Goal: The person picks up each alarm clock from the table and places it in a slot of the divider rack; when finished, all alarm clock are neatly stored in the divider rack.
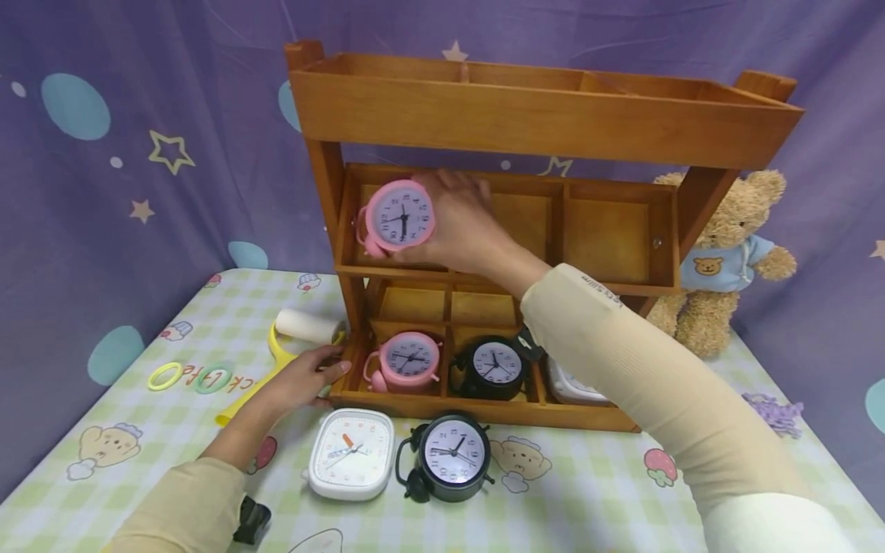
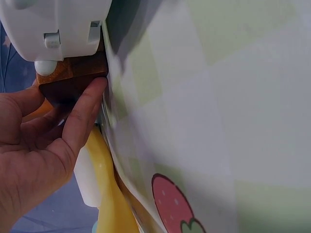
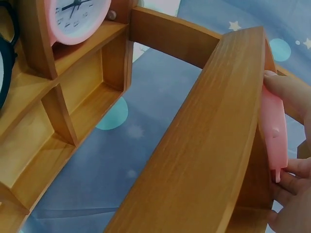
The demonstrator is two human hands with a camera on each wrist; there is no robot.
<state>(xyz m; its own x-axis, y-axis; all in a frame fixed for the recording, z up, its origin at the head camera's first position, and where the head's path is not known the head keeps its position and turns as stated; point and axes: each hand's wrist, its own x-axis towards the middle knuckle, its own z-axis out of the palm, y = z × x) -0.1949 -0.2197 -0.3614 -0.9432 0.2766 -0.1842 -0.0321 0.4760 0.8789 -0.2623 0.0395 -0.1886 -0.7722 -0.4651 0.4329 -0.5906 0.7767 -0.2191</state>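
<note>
My right hand [image 1: 463,219] grips a pink alarm clock [image 1: 399,219] by its side, in the left compartment of the middle tier of a wooden shelf rack [image 1: 539,111]. The clock is turned, its bells toward the left. In the right wrist view the clock's pink casing [image 3: 274,126] shows behind a tier's front board. With thumb and fingers, my left hand [image 1: 304,380] holds the rack's bottom left corner [image 2: 73,77]. The bottom tier holds another pink alarm clock [image 1: 409,361], a black alarm clock [image 1: 496,367] and a white clock [image 1: 570,384] partly hidden by my right sleeve.
In front of the rack lie a white square clock [image 1: 351,453] and a black alarm clock [image 1: 452,457]. To the left are a lint roller [image 1: 307,326] with a yellow handle and two rings [image 1: 166,376]. A teddy bear [image 1: 726,253] sits behind the rack's right side.
</note>
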